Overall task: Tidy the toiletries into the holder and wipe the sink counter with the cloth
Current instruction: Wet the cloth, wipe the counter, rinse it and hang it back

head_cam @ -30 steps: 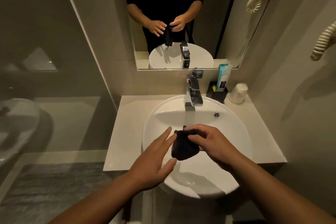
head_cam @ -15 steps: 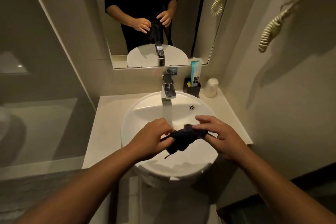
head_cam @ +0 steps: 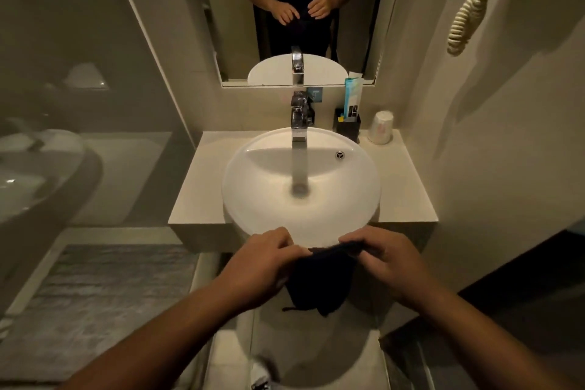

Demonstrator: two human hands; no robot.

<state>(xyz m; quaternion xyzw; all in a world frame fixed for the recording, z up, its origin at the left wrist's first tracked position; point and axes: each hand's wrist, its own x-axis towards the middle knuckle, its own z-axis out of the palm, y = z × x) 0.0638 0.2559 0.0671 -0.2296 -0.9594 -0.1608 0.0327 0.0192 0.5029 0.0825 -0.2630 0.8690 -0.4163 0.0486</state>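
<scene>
Both my hands sit low-centre of frame, just in front of the basin's [head_cam: 300, 199] near rim: my left hand [head_cam: 259, 266] & right hand [head_cam: 386, 263] each pinch the top edge of the dark cloth [head_cam: 319, 282], fingers clamped on it, w/ the rest hanging down between them. The black holder [head_cam: 348, 128] stands at the back of the counter [head_cam: 408, 180], upper right of the basin, w/ a teal tube [head_cam: 353, 98] upright in it & a white cup [head_cam: 381, 127] upside down just beside it. Chrome tap [head_cam: 299, 117] is centre, below the mirror [head_cam: 300, 9].
</scene>
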